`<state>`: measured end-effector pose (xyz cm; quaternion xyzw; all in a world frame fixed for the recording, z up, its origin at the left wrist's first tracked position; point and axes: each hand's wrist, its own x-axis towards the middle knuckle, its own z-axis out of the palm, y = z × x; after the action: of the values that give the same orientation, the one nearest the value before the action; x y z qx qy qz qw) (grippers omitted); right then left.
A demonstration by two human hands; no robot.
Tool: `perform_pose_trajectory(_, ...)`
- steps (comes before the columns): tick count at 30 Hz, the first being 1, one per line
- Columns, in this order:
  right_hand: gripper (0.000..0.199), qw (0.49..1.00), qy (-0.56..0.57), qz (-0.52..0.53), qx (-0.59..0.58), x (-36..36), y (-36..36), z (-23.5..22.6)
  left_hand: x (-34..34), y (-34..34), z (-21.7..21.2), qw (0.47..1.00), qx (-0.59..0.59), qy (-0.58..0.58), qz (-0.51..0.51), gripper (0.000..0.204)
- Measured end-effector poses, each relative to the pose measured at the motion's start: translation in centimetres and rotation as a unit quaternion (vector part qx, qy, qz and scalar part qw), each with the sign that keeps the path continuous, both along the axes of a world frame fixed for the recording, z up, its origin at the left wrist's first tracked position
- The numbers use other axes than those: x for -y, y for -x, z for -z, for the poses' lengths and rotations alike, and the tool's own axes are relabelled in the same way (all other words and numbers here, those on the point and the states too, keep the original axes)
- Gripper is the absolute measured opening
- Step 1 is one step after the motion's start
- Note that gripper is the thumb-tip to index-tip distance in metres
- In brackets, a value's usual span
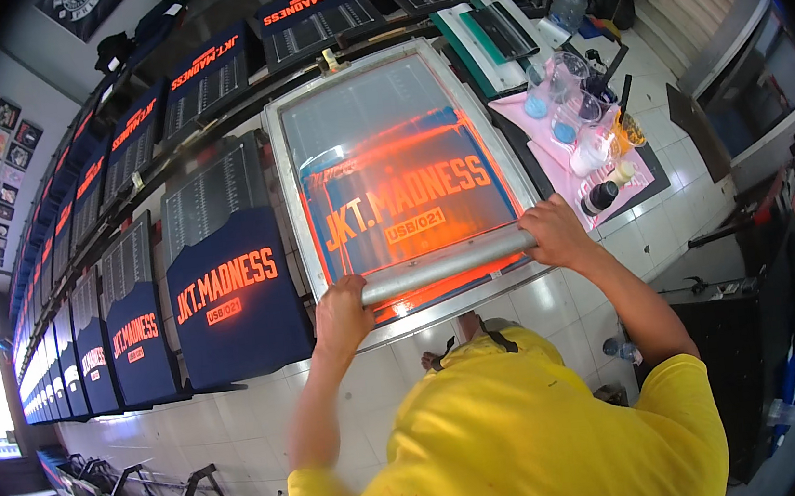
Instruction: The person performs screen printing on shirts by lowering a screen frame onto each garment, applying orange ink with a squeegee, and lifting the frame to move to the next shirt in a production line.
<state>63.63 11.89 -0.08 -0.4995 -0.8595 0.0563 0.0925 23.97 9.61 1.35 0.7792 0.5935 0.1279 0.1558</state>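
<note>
A long printing table runs from the near right far off to the left. Dark blue shirts with orange lettering lie flat on it in a row, each on its own board. A framed screen rests over the nearest station. Beside it, on pink cloth, stand plastic cups and what seem to be ink jars.

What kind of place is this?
Most likely a shirt-printing workshop: both hands, left hand and right hand, grip a squeegee on an inky printing screen, beside rows of printed dark shirts.
</note>
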Motion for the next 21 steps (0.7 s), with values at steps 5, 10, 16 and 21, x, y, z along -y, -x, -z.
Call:
perform_pose_trajectory(5, 0.033, 0.997, -0.068, 0.0, -0.024, 3.6, -0.2, 2.0, 3.2, -0.1, 3.0, 0.999, 0.028, -0.026, 0.03, 0.039)
perform_pose_trajectory(10, 0.027, 0.996, -0.087, 0.011, -0.028, 1.8, -0.1, 2.6, 1.8, -0.4, 3.7, 0.999, 0.02, -0.024, 0.007, 0.041)
perform_pose_trajectory(16, 0.026, 0.995, -0.071, 0.014, -0.065, 2.1, -0.2, 1.7, 1.5, -0.7, 2.3, 1.0, 0.02, -0.008, -0.003, 0.043)
perform_pose_trajectory(21, 0.025, 0.994, -0.085, 0.03, -0.066, 3.5, 0.2, 2.1, 2.7, -0.6, 3.3, 0.999, 0.011, -0.031, 0.014, 0.049)
